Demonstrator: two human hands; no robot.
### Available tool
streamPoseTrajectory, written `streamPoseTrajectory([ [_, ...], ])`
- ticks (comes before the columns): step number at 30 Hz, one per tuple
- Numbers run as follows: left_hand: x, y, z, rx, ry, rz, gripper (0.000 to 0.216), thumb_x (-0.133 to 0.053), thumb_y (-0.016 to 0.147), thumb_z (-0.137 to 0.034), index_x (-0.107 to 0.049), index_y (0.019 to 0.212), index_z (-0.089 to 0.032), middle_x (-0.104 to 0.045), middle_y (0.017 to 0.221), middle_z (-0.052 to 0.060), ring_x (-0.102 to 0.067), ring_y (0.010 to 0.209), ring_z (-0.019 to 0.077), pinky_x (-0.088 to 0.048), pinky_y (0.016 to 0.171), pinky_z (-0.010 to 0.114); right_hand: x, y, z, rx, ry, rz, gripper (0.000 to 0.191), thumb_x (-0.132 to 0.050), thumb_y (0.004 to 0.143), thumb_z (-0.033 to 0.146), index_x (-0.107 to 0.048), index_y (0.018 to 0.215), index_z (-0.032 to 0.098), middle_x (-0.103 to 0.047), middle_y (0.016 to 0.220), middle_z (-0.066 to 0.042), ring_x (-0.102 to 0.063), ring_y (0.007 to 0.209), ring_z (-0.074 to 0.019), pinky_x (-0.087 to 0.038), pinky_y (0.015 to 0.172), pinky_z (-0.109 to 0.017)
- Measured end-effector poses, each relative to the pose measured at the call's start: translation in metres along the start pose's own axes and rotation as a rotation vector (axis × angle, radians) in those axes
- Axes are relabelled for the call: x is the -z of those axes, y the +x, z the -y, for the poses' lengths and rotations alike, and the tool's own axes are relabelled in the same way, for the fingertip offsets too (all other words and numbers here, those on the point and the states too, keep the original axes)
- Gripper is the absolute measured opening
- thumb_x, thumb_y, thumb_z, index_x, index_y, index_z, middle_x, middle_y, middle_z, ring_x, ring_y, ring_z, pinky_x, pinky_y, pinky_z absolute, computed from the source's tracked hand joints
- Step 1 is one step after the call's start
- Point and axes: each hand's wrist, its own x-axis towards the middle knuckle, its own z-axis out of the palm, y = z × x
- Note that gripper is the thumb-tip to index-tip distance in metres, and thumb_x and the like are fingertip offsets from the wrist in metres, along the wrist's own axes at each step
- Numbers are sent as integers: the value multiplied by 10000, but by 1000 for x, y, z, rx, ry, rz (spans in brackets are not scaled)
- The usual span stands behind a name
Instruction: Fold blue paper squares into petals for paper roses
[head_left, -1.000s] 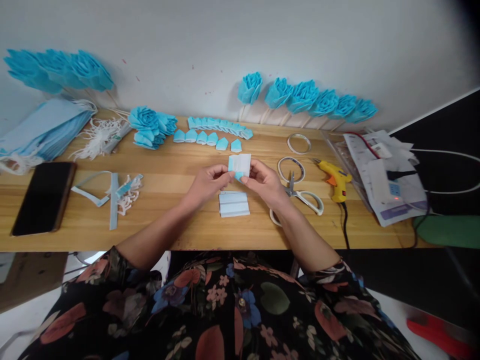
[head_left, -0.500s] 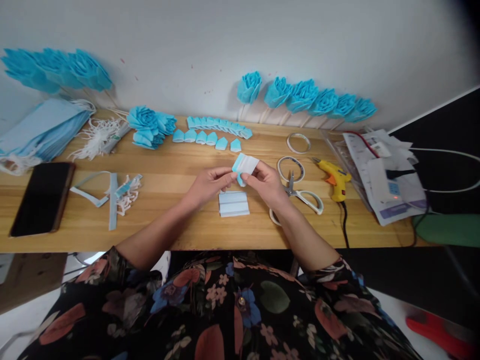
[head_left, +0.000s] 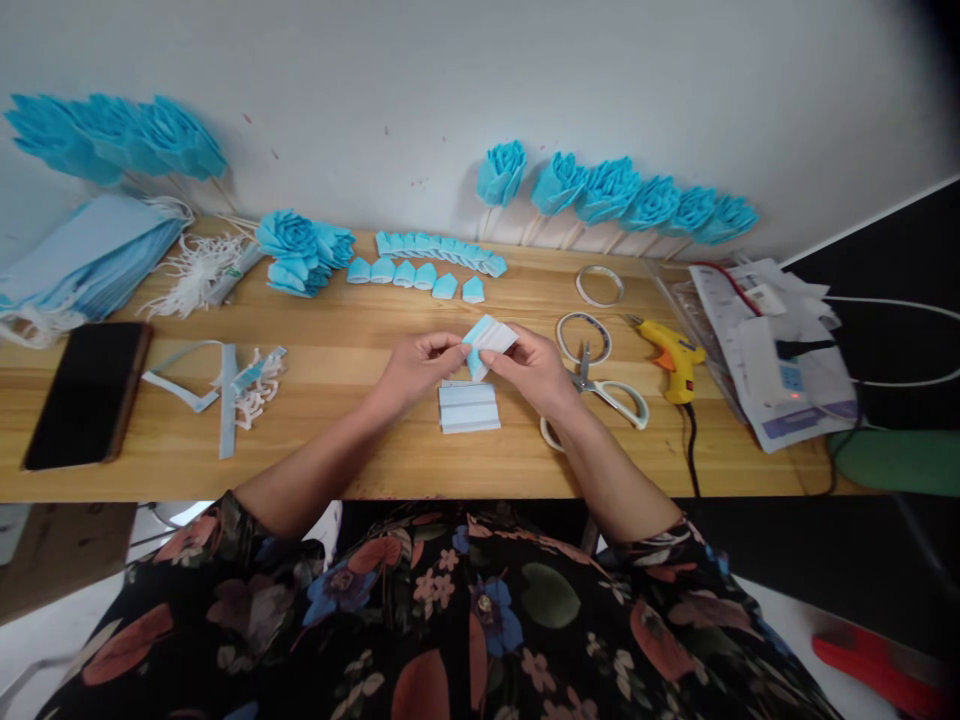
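Between my two hands is a piece of face-mask fabric (head_left: 487,335), blue on one side and white on the other, partly folded over. My left hand (head_left: 424,368) pinches its left edge, and my right hand (head_left: 536,368) grips the right side with the thumb pressed on its front. Just below lies a stack of cut mask pieces (head_left: 469,410) on the table. Scissors (head_left: 611,395) with white handles rest partly under my right forearm. Beyond my hands sits a row of folded blue petals (head_left: 405,273), with a longer overlapping row of petals (head_left: 439,250) behind.
Blue fabric flowers (head_left: 609,190) on sticks lean against the wall. A yellow glue gun (head_left: 675,360) and tape rolls (head_left: 583,338) lie to the right. Leftward are a phone (head_left: 86,395), whole masks (head_left: 97,255), white ear loops (head_left: 199,275), trimmed strips (head_left: 227,400) and a flower bunch (head_left: 300,250).
The fabric piece has tilted in my fingers, its blue corner now folded across more of the lower left. Both hands stay in nearly the same place.
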Motion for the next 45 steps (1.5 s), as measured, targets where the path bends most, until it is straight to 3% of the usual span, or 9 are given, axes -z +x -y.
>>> streamPoseTrajectory([
  [6,0,-1,0,6,-46,-6,277,-700,772,-435,-718,745,-160,-605,651,-11,-500,623,101,-410,606,230,0,0,4,6,-16,-10,263,-785,775,446,-695,878,221,-673,810,4,-596,750,-161,-506,717,-312],
  [11,0,0,2,10,28,48,293,-685,776,-443,-701,709,-158,-582,596,-13,-472,566,94,-375,545,225,1,0,4,-3,-20,0,332,-781,772,492,-722,972,233,-688,849,5,-601,761,-153,-504,721,-298],
  [17,-1,0,4,-7,106,90,280,-648,790,-396,-637,638,-161,-544,553,-26,-433,531,79,-315,507,211,3,0,0,63,-113,-58,226,-773,795,414,-718,888,216,-677,788,13,-576,694,-130,-463,659,-273],
  [26,0,-1,-3,47,13,93,332,-685,775,-478,-660,664,-166,-543,550,-20,-425,509,84,-324,504,229,4,0,6,225,-213,-40,49,-727,832,291,-734,867,257,-708,958,-29,-646,927,-197,-516,842,-353],
  [30,2,0,0,72,-23,95,360,-699,779,-504,-660,656,-169,-537,538,-15,-413,495,83,-313,491,231,5,0,7,223,-206,-19,71,-707,835,252,-752,886,273,-715,1026,-32,-653,1005,-208,-518,931,-382],
  [37,1,0,-1,57,-68,106,371,-695,789,-518,-667,677,-166,-536,532,-17,-425,496,78,-322,489,220,5,0,4,228,-185,2,144,-671,846,198,-768,911,283,-718,1036,-22,-664,1011,-194,-516,946,-368],
  [42,0,0,-3,86,-100,44,276,-705,748,-437,-676,714,-165,-529,515,-29,-424,484,78,-325,485,219,7,-2,7,229,-218,87,135,-649,887,296,-769,946,278,-720,1079,-29,-653,1060,-205,-494,984,-374],
  [45,-1,0,-4,78,-87,-4,241,-683,752,-401,-682,707,-165,-513,505,-32,-418,486,80,-326,489,224,9,-4,13,174,-204,142,273,-596,937,465,-749,1072,282,-720,1135,-32,-638,1120,-221,-473,1019,-384],
])
